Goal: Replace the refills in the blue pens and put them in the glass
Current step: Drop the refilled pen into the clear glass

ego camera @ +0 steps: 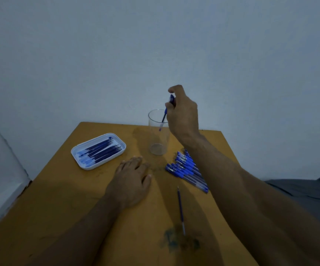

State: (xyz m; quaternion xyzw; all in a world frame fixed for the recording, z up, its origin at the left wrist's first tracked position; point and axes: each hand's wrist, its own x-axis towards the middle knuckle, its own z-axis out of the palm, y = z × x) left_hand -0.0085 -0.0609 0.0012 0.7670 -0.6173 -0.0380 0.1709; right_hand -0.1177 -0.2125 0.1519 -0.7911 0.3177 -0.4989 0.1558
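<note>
a white tray [74, 150] sits toward the tabletop's [59, 208] far left corner, holding a row of dark blue refills [102, 150] laid side by side. a single loose refill [180, 208] lies by itself nearer the near edge, just above a dark ink smudge [180, 241] on the wood. a fan of capped blue pens [187, 168] lies toward the right edge, partly hidden under the right forearm, just beside the glass [158, 132].

the glass is clear, tall and upright near the far edge, with nothing resting on its bottom. one blue pen [165, 114] hangs tilted over it, its lower tip already inside the rim.

the right hand [183, 114] pinches that pen's upper end between thumb and curled fingers, above the mouth of the glass. the left hand [131, 181] rests palm down on the tabletop between tray and pens, fingers straight and slightly spread, holding nothing.
</note>
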